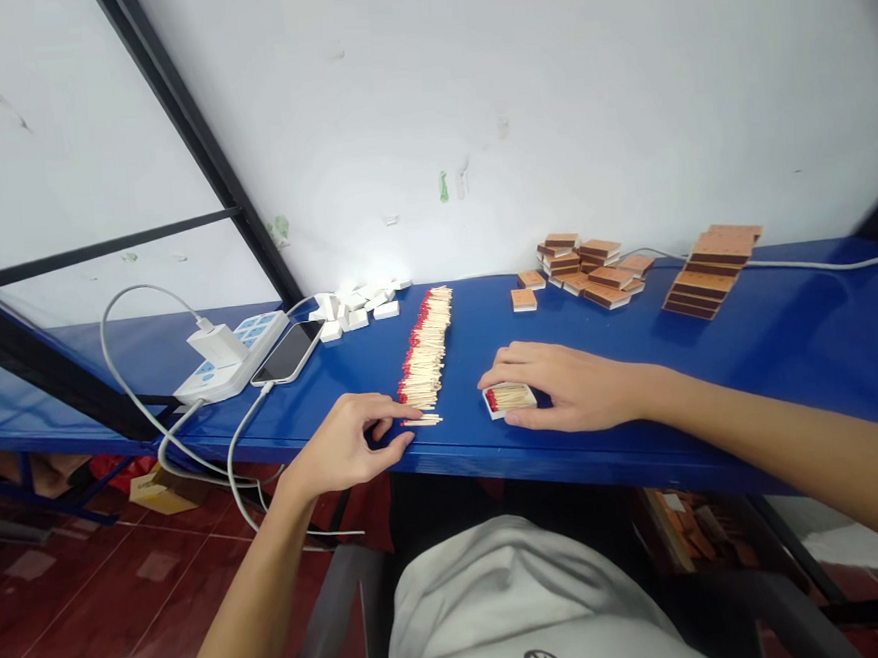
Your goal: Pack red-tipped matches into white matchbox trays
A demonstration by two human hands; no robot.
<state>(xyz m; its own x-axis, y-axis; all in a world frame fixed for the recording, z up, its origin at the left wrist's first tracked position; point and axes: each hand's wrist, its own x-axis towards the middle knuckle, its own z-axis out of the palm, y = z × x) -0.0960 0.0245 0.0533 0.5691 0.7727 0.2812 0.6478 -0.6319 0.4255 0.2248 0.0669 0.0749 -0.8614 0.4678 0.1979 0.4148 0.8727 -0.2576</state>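
Note:
Red-headed wooden matches (426, 348) lie side by side in a long row on the blue table. At the row's near end, my left hand (352, 437) has its thumb and index finger closed about the heads of a few matches (424, 420) set slightly apart from the rest. My right hand (563, 385) grips a small white matchbox tray (497, 412) between thumb and fingers, resting on the table. Matches fill part of this tray, their red heads toward the left; my hand covers its right end.
White empty trays (354, 307) lie heaped behind the row. Brown matchbox sleeves (592, 270) are piled at the back, with a leaning stack (713, 272) farther right. A phone (288, 353), a power strip (220, 369) and white cables stand left. The table's front edge (508, 454) is close.

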